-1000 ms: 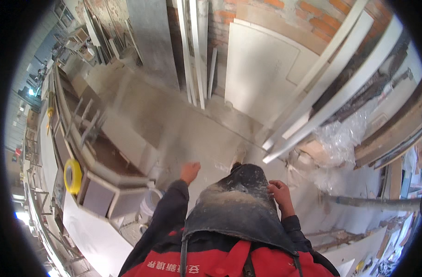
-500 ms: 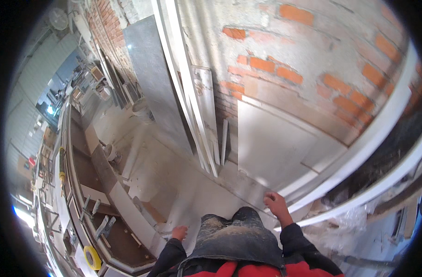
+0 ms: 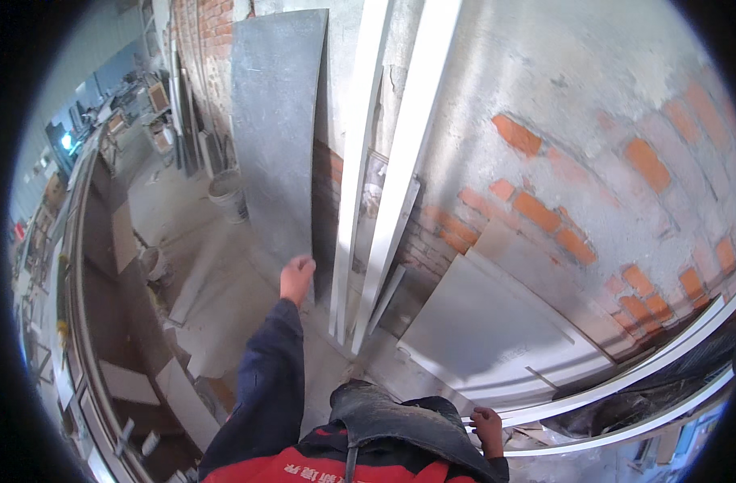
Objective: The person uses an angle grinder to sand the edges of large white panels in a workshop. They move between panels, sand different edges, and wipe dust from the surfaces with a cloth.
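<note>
Stretched forward, my left hand (image 3: 298,278) has its fingers curled, and nothing shows in them. It is nearest to the lower edge of a tall grey panel (image 3: 273,137) leaning on the wall; whether they touch is unclear. Just right of it, two long white strips (image 3: 402,173) stand propped against the wall. Low on my right side, my right hand (image 3: 487,427) is closed, with no object visible in it. It is beside the near ends of long white curved strips (image 3: 626,402); I cannot tell if it touches them.
White boards (image 3: 481,322) lean on the brick wall (image 3: 537,209) ahead. A bucket (image 3: 227,196) stands on the floor near the grey panel, and another pail (image 3: 155,264) is closer to the long dark frame (image 3: 114,266) at left. Clear plastic wrap (image 3: 537,435) lies by the curved strips.
My view has turned and come closer to the propped strips. My left hand has reached forward from beside my lap toward the grey panel. The right hand is now lower, near my side.
</note>
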`<state>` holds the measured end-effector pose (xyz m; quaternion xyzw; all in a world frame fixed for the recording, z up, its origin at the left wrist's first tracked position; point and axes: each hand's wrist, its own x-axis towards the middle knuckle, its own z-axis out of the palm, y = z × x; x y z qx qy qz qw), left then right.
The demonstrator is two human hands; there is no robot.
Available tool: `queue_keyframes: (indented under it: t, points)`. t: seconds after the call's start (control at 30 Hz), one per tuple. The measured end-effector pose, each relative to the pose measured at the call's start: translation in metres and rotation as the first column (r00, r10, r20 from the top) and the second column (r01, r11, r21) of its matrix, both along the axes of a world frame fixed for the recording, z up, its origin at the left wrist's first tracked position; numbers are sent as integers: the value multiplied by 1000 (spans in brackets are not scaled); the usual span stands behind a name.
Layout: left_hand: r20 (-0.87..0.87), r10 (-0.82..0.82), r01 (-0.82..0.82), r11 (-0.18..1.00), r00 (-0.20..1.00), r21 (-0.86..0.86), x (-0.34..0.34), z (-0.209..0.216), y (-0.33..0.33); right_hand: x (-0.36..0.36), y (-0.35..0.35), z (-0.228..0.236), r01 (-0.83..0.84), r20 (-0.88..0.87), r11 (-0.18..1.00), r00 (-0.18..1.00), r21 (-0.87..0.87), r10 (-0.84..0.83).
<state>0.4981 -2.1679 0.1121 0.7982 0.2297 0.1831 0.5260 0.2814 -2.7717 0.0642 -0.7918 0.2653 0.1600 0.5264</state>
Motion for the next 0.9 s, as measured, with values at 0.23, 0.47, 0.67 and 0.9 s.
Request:
queue_keyframes:
  t: [0.23,0.47,0.67,0.9]
  points:
    - [300,-260,208,959,918,194,212,75,22,40,84,31,-274,-64,955,961,-117,268]
    - [206,-311,271,942,928,200,263,109,-17,36,136,67,-108,-129,965,988,-238,79]
    - [124,-307,293,948,943,124,257,109,-39,11,136,49,-144,-94,943,988,-302,121]
    - [125,-344,322,932,931,169,244,72,-21,9,163,84,-154,-208,936,974,-318,90]
